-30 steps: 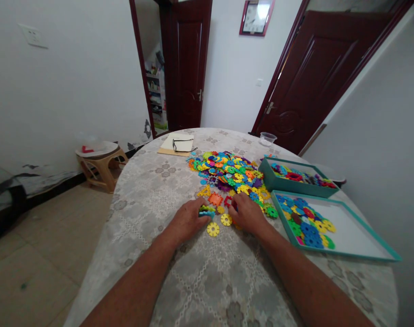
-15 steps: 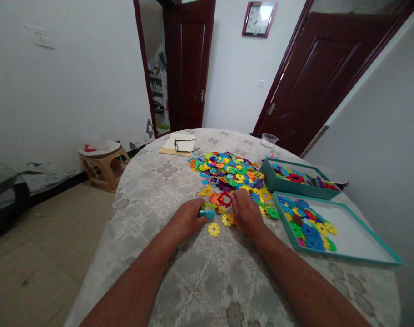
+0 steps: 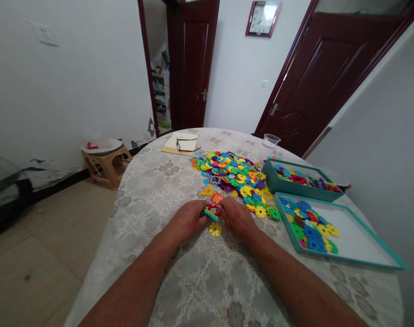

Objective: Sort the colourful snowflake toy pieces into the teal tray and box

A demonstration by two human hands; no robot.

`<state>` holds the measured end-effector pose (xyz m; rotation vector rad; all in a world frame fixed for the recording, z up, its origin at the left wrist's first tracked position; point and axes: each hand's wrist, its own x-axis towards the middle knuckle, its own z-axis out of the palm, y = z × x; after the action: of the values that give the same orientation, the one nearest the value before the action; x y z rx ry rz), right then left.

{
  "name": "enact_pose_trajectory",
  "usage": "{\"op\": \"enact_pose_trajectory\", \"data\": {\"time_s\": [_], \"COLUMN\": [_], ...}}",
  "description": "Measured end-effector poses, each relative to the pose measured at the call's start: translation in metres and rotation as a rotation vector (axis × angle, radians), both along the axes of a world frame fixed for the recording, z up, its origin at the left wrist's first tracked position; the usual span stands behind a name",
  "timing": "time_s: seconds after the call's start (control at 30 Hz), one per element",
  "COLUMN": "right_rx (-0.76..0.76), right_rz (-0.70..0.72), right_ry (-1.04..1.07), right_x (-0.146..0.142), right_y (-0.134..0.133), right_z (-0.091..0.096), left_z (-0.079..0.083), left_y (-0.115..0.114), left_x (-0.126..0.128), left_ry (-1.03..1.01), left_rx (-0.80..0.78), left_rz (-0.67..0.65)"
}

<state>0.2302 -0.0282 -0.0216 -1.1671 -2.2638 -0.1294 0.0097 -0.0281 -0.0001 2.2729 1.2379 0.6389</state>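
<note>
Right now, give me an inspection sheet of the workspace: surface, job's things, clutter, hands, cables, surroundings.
Surface: round table under a patterned lace cloth.
Job's things: joined pieces between the hands; pile of coloured discs beyond; yellow disc on the cloth beside them.
Clutter: shallow teal tray and deep teal tray, both holding discs; glasses on a notebook; clear cup.
Hands: left hand and right hand, fingers closed on the joined pieces.
Cables: nothing seen.
Surroundings: stool, wall clock, dark door, second door.
</note>
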Motion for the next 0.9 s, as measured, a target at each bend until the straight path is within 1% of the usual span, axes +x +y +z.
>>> {"op": "enact_pose_trajectory", "data": {"time_s": [0.07,0.17,0.23,0.33,0.4,0.5,0.6,0.73,0.83,0.9], "right_rx": [0.025,0.035,0.0,-0.097,-0.142,-0.085,-0.02,-0.054,-0.109,-0.149], "right_rz": [0.046,0.077,0.101,0.165,0.178,0.084,-0.025,-0.102,-0.132,-0.144], "right_ry": [-0.024,-0.03,0.006,0.099,0.179,0.264,0.166,-0.005,-0.035,-0.02], "right_x": [0.0,-0.002,-0.005,-0.008,-0.006,-0.001,0.006,0.008,0.006,0.005], "right_y": [0.0,-0.002,-0.003,-0.004,-0.003,0.003,0.01,0.013,0.009,0.006], "right_z": [0.001,0.001,-0.001,-0.003,-0.005,-0.007,-0.009,-0.012,-0.009,-0.006], "left_z": [0.002,0.004,0.005,0.003,0.001,-0.001,-0.001,0.0,0.001,0.003], "left_y": [-0.001,-0.002,-0.003,-0.003,-0.003,-0.002,-0.002,-0.002,-0.001,-0.001], "left_x": [0.0,0.0,0.001,0.001,0.001,0.0,-0.001,-0.001,-0.001,-0.001], "left_ry": [0.023,0.079,0.096,0.058,0.039,0.063,0.064,0.065,0.082,0.089], "left_rx": [0.005,0.01,0.014,0.028,0.036,0.046,0.039,0.007,0.003,-0.009], "left_rz": [-0.008,0.009,0.035,0.06,0.065,0.076,0.093,0.104,0.097,0.09]}}
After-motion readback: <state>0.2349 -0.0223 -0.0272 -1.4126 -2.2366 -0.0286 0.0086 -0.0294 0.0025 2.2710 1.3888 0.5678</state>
